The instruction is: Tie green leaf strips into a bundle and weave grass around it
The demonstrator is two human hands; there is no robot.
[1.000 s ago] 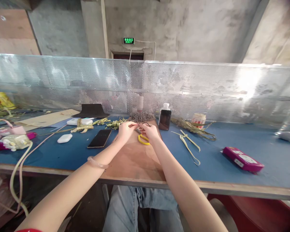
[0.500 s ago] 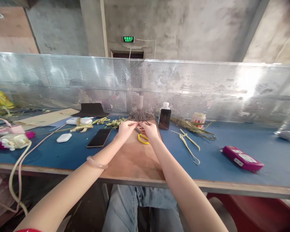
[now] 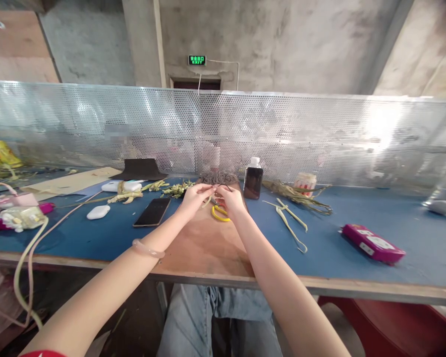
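Observation:
My left hand (image 3: 196, 198) and my right hand (image 3: 229, 198) meet at the fingertips over a brown board (image 3: 208, 248), both closed in a pinch. A thin dark strand (image 3: 226, 187) shows at the right fingers. Below the left fingers hangs a short pale strip (image 3: 207, 202). The fingers hide most of what lies between them. Yellow-handled scissors (image 3: 220, 214) lie on the board just under my right hand. Beyond my fingertips, at the board's far end, sits a heap of grey-brown cord (image 3: 218, 177).
Left of the board are a phone (image 3: 152, 212), a white earphone case (image 3: 98, 212) and dried plant strips (image 3: 178, 189). To the right stand a dark bottle (image 3: 253, 179), pale stalks (image 3: 288, 223) and a magenta packet (image 3: 372, 243). A perforated metal screen (image 3: 301, 134) closes off the back.
My left hand has shifted slightly and its fingers look more stretched. A pale strip now shows beneath it. My right hand has hardly moved.

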